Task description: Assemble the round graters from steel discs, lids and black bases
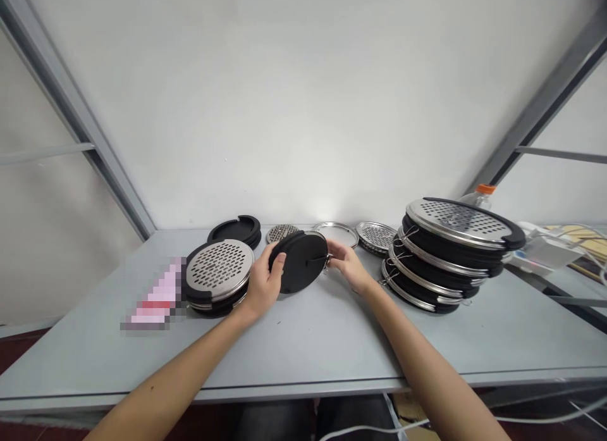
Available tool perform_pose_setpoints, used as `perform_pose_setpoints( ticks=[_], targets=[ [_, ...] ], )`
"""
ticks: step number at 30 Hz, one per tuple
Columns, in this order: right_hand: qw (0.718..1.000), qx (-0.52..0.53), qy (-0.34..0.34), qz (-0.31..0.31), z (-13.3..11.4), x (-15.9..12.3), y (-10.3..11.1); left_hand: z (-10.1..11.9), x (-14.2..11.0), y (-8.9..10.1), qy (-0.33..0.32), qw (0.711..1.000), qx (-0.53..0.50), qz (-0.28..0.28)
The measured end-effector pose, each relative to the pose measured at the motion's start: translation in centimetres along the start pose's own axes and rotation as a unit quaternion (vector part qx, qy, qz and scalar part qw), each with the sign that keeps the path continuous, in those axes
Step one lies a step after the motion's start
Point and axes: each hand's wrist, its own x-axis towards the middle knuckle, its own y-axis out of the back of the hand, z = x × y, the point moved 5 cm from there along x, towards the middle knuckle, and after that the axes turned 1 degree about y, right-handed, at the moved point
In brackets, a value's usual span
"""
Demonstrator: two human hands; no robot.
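Both my hands hold a round black disc (301, 262) tilted up on edge above the grey table (303, 346). My left hand (263, 283) grips its left rim with fingers wrapped round it. My right hand (346, 264) pinches the disc's right edge, where a small wire clip sticks out. Just left of my left hand lies a short stack of black discs topped by a perforated metal plate (219, 270).
A tall leaning stack of black discs with metal plates and wire clips (446, 254) stands at the right. Behind my hands lie a black ring stack (236, 230), perforated plates (376, 236), and a metal ring (336, 233). A pink blurred item (156, 297) lies left; a bottle (478, 197) and cables sit far right.
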Motion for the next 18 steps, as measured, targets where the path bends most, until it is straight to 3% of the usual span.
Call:
perform_pose_setpoints(
  ticks=[3,9,13,18],
  targets=[
    [0.998,0.058,-0.014,0.007,-0.4,-0.1,0.0,-0.5,0.2,0.0,0.058,0.996,-0.059,0.022],
    [0.976,0.196,-0.030,0.087,-0.6,-0.2,0.8,-1.8,0.0,-0.5,0.174,0.968,-0.173,0.048],
    [0.949,0.280,-0.057,0.136,-0.2,-0.3,1.3,-2.0,-0.3,-0.9,0.182,0.961,-0.203,0.051],
    [0.941,0.311,-0.054,0.123,-0.4,-0.4,1.2,-1.9,-0.4,-1.0,0.173,0.962,-0.206,0.051]
  ],
)
